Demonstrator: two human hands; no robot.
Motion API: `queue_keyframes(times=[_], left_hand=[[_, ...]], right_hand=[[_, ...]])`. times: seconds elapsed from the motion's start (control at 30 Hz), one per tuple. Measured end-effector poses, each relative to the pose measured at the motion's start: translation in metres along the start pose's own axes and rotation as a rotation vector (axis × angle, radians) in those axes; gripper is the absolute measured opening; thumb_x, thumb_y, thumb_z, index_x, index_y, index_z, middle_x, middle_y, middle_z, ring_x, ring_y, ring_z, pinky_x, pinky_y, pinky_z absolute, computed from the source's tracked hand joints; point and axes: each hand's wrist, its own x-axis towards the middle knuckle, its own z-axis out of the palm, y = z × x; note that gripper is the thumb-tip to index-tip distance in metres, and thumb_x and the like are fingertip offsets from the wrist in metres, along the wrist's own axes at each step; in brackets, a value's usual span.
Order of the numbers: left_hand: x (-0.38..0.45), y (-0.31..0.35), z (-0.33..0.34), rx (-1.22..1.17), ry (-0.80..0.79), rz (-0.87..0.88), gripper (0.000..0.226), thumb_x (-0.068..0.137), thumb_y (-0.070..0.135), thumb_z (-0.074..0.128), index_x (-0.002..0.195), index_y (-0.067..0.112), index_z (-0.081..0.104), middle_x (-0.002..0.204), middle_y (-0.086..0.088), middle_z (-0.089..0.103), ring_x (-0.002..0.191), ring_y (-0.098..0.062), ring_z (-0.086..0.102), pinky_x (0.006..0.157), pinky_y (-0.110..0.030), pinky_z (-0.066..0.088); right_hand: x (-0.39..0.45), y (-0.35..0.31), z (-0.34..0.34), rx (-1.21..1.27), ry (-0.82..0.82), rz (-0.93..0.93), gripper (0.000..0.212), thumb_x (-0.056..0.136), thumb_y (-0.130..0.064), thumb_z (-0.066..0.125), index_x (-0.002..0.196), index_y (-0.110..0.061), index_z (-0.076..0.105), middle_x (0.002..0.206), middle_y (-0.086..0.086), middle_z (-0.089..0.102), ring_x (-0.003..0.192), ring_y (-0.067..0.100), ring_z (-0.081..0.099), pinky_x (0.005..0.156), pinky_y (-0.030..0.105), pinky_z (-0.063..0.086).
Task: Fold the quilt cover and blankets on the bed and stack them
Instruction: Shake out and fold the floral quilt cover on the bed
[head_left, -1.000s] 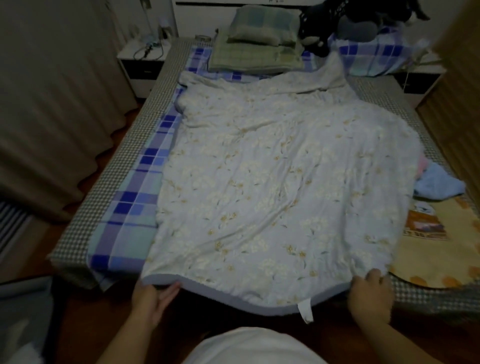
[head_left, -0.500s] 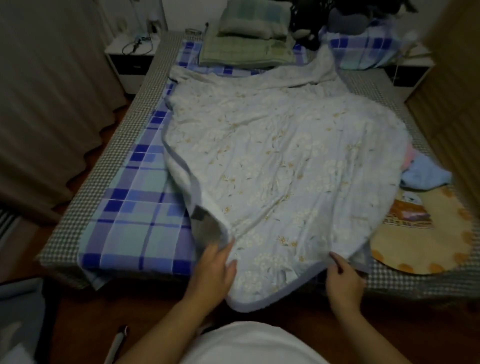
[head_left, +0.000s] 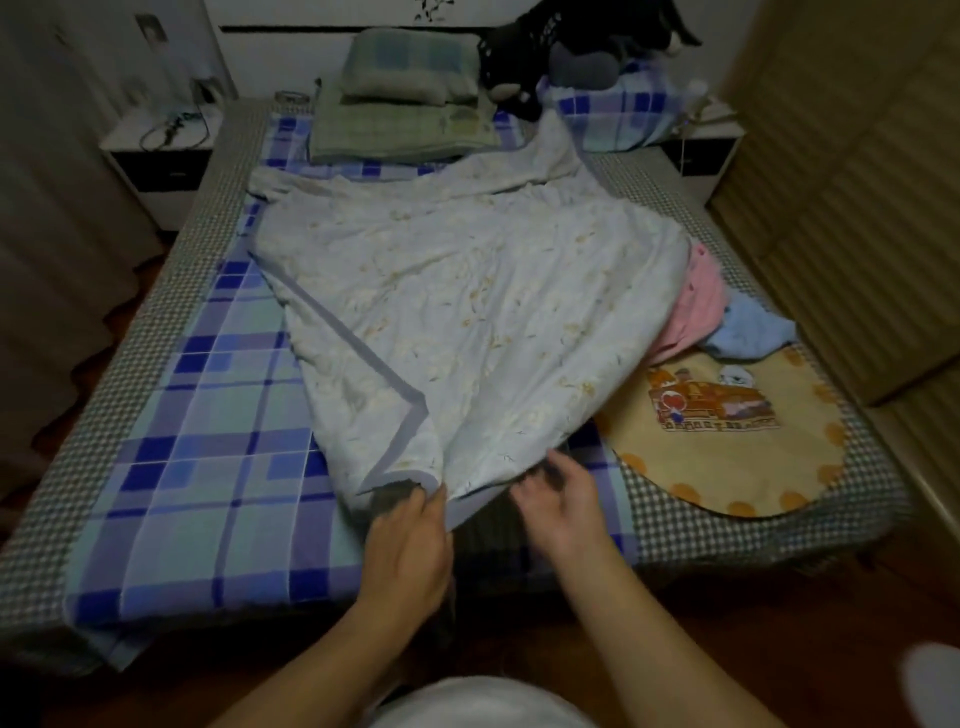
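At the foot of the bed: your two hands meet over the near corner of the quilt cover (head_left: 467, 322)
Left grip: your left hand (head_left: 410, 545) has its fingers curled onto the quilt cover's near folded corner, pinching the grey-blue hem
Right grip: your right hand (head_left: 563, 499) sits just right of the left, fingers bent at the hem's edge; blur hides whether they actually pinch the cloth, so you cannot tell
Quilt cover: pale blue with small flowers, spread ahead of both hands up the bed (head_left: 171, 291), its left edge turned over so the hem runs diagonally away from your left grip
Under the hands: blue plaid sheet (head_left: 208, 441), lying left of and beneath your left grip
Right of your right grip: yellow round-edged blanket (head_left: 727, 457) with a cartoon print, flat on the bed
Beyond that: pink cloth (head_left: 696, 306) and light blue cloth (head_left: 748, 332), bunched beside the quilt cover's right edge
Far ahead: green folded blanket (head_left: 400, 124) with a pillow (head_left: 410, 65) on top
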Motion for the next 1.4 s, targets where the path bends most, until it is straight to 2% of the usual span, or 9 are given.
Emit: queue_keyframes(times=[0.23, 0.4, 0.63, 0.7, 0.83, 1.0, 1.1, 1.2, 1.4], left_hand=[[-0.021, -0.010, -0.010, -0.037, 0.076, -0.010, 0.059, 0.097, 0.021, 0.056, 0.153, 0.019, 0.035, 0.131, -0.008, 0.057, 0.113, -0.024, 0.057, 0.096, -0.038, 0.050], [-0.022, -0.015, -0.002, -0.077, -0.070, -0.063, 0.056, 0.102, 0.030, 0.045, 0.155, 0.025, 0.027, 0.150, -0.005, 0.036, 0.134, -0.021, 0.036, 0.112, -0.035, 0.034], [-0.011, -0.036, -0.004, -0.814, 0.132, -0.422, 0.059, 0.090, 0.004, 0.066, 0.137, 0.038, 0.054, 0.142, -0.002, 0.050, 0.127, -0.020, 0.051, 0.106, -0.038, 0.044], [-0.009, -0.036, -0.016, -0.951, 0.104, -0.443, 0.082, 0.087, -0.001, 0.067, 0.152, 0.037, 0.034, 0.152, 0.008, 0.033, 0.133, -0.012, 0.038, 0.109, -0.035, 0.039], [-0.012, -0.016, -0.044, -0.921, 0.195, -0.275, 0.054, 0.096, 0.009, 0.061, 0.146, 0.025, 0.048, 0.139, 0.011, 0.048, 0.126, -0.011, 0.048, 0.103, -0.028, 0.041], [-0.030, 0.016, -0.049, -0.882, 0.315, -0.122, 0.039, 0.095, 0.003, 0.061, 0.126, 0.027, 0.065, 0.125, 0.013, 0.064, 0.116, 0.005, 0.056, 0.101, -0.014, 0.044], [-0.029, 0.018, -0.045, -1.049, 0.203, -0.219, 0.058, 0.090, -0.003, 0.063, 0.126, 0.042, 0.060, 0.131, 0.009, 0.059, 0.121, -0.004, 0.057, 0.102, -0.023, 0.049], [-0.026, 0.015, -0.050, -1.250, 0.073, -0.415, 0.081, 0.089, -0.001, 0.065, 0.146, 0.048, 0.034, 0.130, 0.013, 0.055, 0.117, -0.008, 0.057, 0.095, -0.033, 0.053], [-0.024, 0.009, -0.053, -1.336, 0.034, -0.526, 0.057, 0.087, 0.000, 0.068, 0.133, 0.028, 0.047, 0.118, 0.010, 0.062, 0.105, -0.008, 0.061, 0.087, -0.029, 0.054]], right_hand=[[0.029, -0.083, -0.017, 0.070, 0.251, -0.099, 0.049, 0.094, -0.014, 0.057, 0.142, -0.017, 0.049, 0.140, 0.016, 0.053, 0.119, 0.032, 0.053, 0.102, 0.043, 0.044], [0.010, -0.112, -0.025, 0.102, 0.225, -0.148, 0.033, 0.103, -0.040, 0.045, 0.117, -0.016, 0.063, 0.096, 0.014, 0.072, 0.094, 0.033, 0.062, 0.075, 0.049, 0.051], [-0.051, -0.182, -0.027, -0.172, 0.755, -1.042, 0.050, 0.096, -0.048, 0.051, 0.128, -0.009, 0.055, 0.120, 0.004, 0.063, 0.093, 0.009, 0.067, 0.079, 0.025, 0.058], [-0.067, -0.181, -0.010, -0.621, 0.703, -1.181, 0.042, 0.101, -0.040, 0.050, 0.118, -0.004, 0.062, 0.102, 0.007, 0.066, 0.083, 0.010, 0.062, 0.059, 0.007, 0.042], [-0.066, -0.110, 0.009, -1.496, 0.157, -1.216, 0.048, 0.098, -0.046, 0.043, 0.097, -0.006, 0.069, 0.078, 0.007, 0.060, 0.071, 0.019, 0.053, 0.056, 0.025, 0.038], [-0.045, 0.030, -0.006, -1.479, -0.271, -1.052, 0.009, 0.092, -0.007, 0.061, 0.102, -0.009, 0.060, 0.095, -0.020, 0.048, 0.085, -0.002, 0.051, 0.080, 0.016, 0.047], [-0.035, 0.059, -0.017, -1.514, -0.222, -0.861, 0.037, 0.085, 0.002, 0.052, 0.112, -0.017, 0.067, 0.103, -0.007, 0.063, 0.094, 0.008, 0.059, 0.084, 0.035, 0.055], [-0.034, 0.045, -0.003, -1.271, -0.128, -0.549, 0.061, 0.087, -0.003, 0.053, 0.138, -0.037, 0.050, 0.117, -0.002, 0.066, 0.106, 0.014, 0.064, 0.081, 0.027, 0.057], [-0.033, 0.029, 0.013, -1.425, -0.035, -0.749, 0.023, 0.102, -0.030, 0.050, 0.122, -0.027, 0.059, 0.107, -0.009, 0.065, 0.101, 0.005, 0.060, 0.081, 0.020, 0.046]])
